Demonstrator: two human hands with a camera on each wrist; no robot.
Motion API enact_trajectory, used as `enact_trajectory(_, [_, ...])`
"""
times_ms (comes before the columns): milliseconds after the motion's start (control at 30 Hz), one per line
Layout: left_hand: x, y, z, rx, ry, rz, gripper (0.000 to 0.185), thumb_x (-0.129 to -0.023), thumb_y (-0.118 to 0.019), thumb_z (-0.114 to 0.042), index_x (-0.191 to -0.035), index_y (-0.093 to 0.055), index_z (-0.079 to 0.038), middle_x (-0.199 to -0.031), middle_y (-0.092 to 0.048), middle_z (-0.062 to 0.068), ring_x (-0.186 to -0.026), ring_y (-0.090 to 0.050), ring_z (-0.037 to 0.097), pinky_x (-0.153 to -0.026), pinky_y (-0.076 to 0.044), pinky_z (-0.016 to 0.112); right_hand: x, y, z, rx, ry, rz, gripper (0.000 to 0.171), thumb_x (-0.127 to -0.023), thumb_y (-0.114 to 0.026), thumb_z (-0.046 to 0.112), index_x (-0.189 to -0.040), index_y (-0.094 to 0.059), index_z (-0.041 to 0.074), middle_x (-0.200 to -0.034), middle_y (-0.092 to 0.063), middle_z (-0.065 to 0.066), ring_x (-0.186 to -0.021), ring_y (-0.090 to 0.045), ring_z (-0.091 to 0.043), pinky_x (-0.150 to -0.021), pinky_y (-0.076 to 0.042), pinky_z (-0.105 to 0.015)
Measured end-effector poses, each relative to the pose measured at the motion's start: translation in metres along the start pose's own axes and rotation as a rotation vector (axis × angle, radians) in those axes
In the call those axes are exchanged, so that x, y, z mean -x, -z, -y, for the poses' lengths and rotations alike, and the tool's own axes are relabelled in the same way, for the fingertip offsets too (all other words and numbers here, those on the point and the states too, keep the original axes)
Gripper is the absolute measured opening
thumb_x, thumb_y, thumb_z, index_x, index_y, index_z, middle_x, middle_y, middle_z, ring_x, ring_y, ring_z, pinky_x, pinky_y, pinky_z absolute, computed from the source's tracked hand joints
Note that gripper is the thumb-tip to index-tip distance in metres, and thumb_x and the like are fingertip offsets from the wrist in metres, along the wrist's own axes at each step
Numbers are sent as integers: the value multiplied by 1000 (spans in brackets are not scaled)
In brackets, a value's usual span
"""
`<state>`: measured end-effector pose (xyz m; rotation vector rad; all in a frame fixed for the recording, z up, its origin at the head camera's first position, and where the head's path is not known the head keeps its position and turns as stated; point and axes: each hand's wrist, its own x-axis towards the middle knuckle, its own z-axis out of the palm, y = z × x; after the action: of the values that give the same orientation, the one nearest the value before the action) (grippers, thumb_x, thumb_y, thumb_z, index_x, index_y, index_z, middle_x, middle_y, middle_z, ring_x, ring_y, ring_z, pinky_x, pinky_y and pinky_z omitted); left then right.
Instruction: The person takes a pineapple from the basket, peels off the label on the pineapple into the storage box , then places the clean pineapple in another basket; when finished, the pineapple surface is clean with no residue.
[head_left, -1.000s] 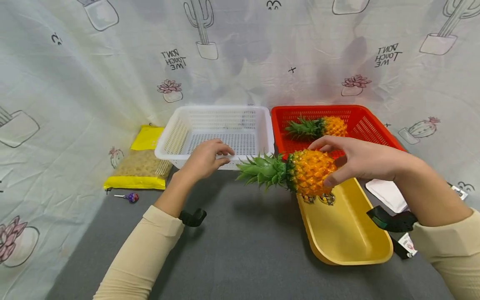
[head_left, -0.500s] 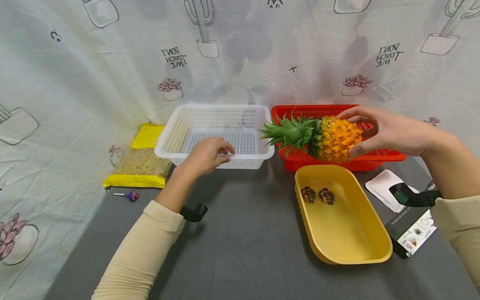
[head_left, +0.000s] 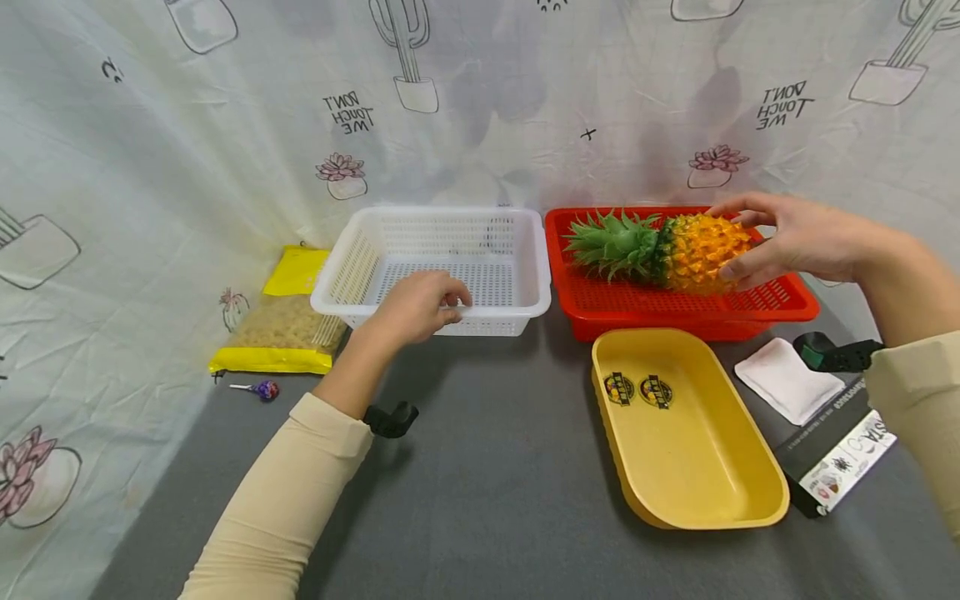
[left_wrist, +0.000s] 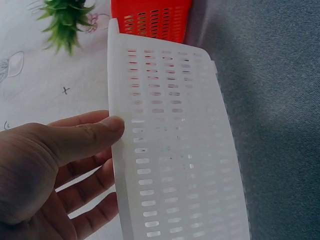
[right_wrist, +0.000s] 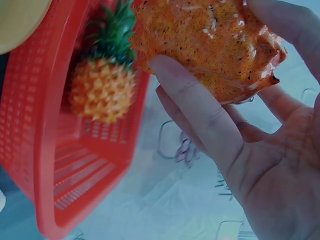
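Gripping pineapple (head_left: 701, 252), left fingers (head_left: 450, 302) pinching basket (head_left: 517, 304)

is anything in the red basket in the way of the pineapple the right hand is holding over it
Yes. A second pineapple already lies in the red basket, as the right wrist view shows. The right hand holds its pineapple over the basket, whose floor nearer the front looks bare.

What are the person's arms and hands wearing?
Both arms wear long, plain beige sleeves that end at the wrist: the left sleeve and the right sleeve. A small black device sits strapped under the left wrist, and a black one with a green part under the right wrist. The left hand and right hand are bare: no gloves, and no rings or watch visible.
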<state>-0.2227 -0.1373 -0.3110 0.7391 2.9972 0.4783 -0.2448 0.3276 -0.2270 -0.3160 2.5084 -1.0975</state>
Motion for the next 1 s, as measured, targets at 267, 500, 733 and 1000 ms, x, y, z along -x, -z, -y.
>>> enact_trajectory(267, [-1,2,-1,1,11,21,20,-93,-76,-12,-113,-77,-11,-103,-72,9,-96,-64,28,-89,-51,45,-23,4,-16,44,-48,4,79,-94,-68,-1,-157,-21,5,-157,-17,-35,-97,-67,-27,-78,-63,-40])
enact_trajectory(500, [-4,4,-2,4,9,46,21,-93,-76,-13,-114,-77,-12,-106,-72,9,-99,-65,27,-90,-51,46,-38,-5,-34,132,-96,35,80,-93,-68,0,-158,-21,1,-153,-23,-38,-102,-65,-33,-83,-62,-45])
enact_trajectory(733, [-7,9,0,5,-4,80,20,-93,-75,-13,-113,-78,-12,-108,-73,10,-101,-66,27,-91,-52,46,-51,-15,-45,159,-151,78,84,-87,-70,2,-157,-24,2,-151,-24,-38,-102,-58,-36,-82,-62,-44])
enact_trajectory(1000, [-10,14,0,31,29,139,19,-93,-76,-12,-112,-77,-12,-106,-72,8,-101,-64,26,-92,-52,44,-56,-19,-54,179,-178,130,83,-88,-71,4,-157,-24,0,-151,-21,-40,-117,-54,-46,-88,-60,-48])
